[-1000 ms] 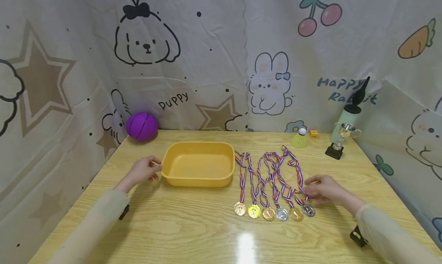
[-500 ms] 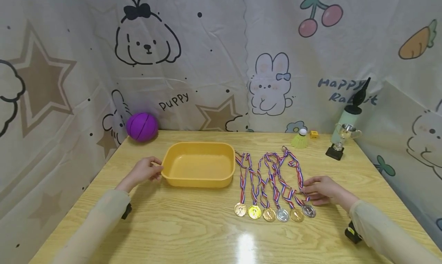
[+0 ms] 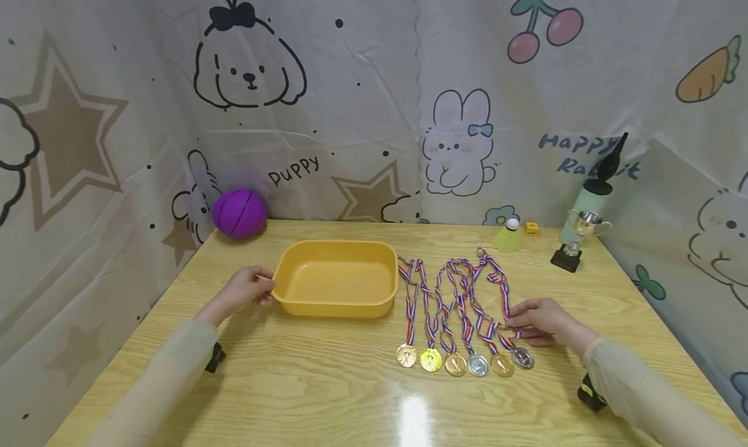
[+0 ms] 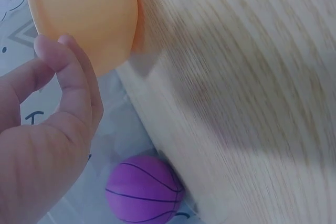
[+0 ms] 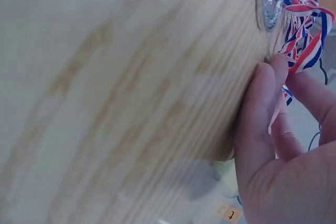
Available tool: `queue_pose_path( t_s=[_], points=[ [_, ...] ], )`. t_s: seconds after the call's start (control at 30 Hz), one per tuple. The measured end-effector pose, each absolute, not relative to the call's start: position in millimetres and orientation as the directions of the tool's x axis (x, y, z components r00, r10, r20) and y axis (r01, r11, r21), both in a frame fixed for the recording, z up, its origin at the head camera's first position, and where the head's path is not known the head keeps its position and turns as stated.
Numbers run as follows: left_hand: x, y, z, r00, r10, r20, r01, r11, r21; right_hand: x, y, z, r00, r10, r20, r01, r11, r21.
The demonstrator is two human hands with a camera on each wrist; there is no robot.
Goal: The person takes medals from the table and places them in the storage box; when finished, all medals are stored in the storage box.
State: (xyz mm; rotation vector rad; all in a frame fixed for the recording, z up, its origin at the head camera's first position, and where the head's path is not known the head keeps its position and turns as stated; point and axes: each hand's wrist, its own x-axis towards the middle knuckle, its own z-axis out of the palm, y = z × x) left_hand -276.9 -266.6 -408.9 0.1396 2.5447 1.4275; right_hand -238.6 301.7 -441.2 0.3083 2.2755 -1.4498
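An orange-yellow plastic basin (image 3: 336, 310) stands left of the table's middle. My left hand (image 3: 245, 290) is at its left end, with bent fingertips against the basin's wall (image 4: 86, 9) in the left wrist view; the thumb does not appear hooked over the rim. Right of the basin lie several medals on striped ribbons in a row, discs toward me. At the far right of the row is a dark silver medal (image 3: 523, 358). My right hand (image 3: 543, 321) pinches its red, white and blue ribbon (image 5: 312, 51) between thumb and fingers, just above the disc.
A purple ball (image 3: 239, 214) sits at the back left. At the back right are a yellow shuttlecock (image 3: 507, 237), a small yellow cube (image 3: 531, 228), a trophy cup (image 3: 575, 239) and a green pump (image 3: 589, 200). Printed cloth hangs behind the table (image 3: 327, 382).
My right hand has moved slightly left and closed its fingers on the rightmost medal's ribbon. My left hand has come a little closer to the basin. Basin and medals lie unchanged.
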Motion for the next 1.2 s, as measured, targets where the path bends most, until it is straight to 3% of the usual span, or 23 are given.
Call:
queue_pose_path(
  t_s=[0.37, 0.6, 0.73, 0.93, 1.2],
  points=[
    [-273.8, -264.0, -407.8, -0.97, 0.2, -0.139, -0.02, 0.501, 0.865, -236.7, 301.3, -441.3, -0.899, -0.048, -0.435, 0.367, 0.457, -0.81],
    [-273.8, -264.5, -408.3, -0.967, 0.204, -0.154, -0.034, 0.494, 0.869, -235.3, 303.3, -438.7, -0.905, -0.197, -0.378, 0.278, 0.399, -0.874],
    [-273.9, -264.3, -408.3, -0.967, 0.197, -0.16, -0.04, 0.504, 0.863, -236.4, 304.5, -436.4, -0.903, -0.28, -0.327, 0.236, 0.313, -0.92],
    [-277.1, -264.9, -410.5, -0.968, 0.192, -0.164, -0.048, 0.499, 0.865, -237.9, 304.6, -437.6, -0.89, -0.286, -0.357, 0.339, 0.111, -0.934],
    [-277.3, -266.0, -410.8, -0.964, 0.205, -0.168, -0.05, 0.481, 0.875, -237.6, 304.1, -440.3, -0.878, -0.305, -0.368, 0.388, -0.005, -0.922]
  ],
)
